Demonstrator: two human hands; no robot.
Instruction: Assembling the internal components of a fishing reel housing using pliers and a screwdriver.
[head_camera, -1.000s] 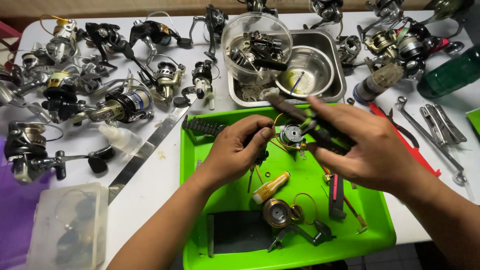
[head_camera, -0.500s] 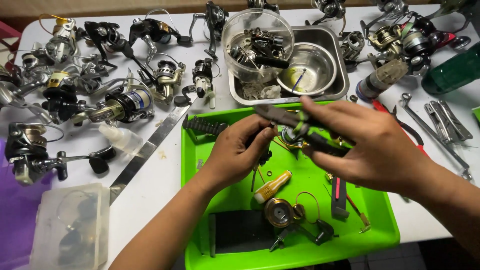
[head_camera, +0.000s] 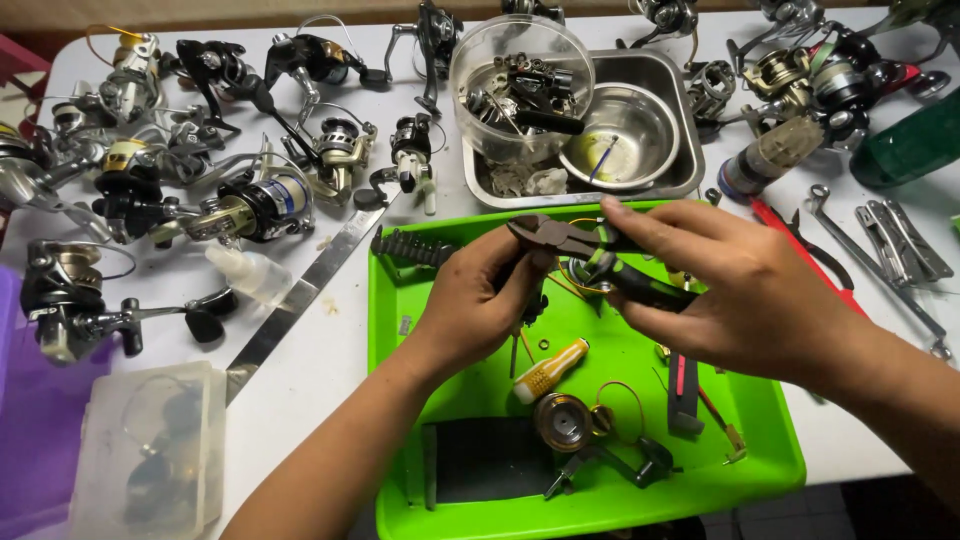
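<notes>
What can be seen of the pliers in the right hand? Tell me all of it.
The pliers are dark metal with black grips edged in green. The right hand wraps the handles, and the nose points left toward the left hand, which holds a small part against it. They hang roughly level above the green tray.

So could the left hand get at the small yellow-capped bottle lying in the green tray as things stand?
Probably yes. The bottle lies uncovered in the green tray, just below the left hand, with nothing over it. But that hand is gripping a small part against the pliers held by the right hand, so it would have to let go first.
</notes>
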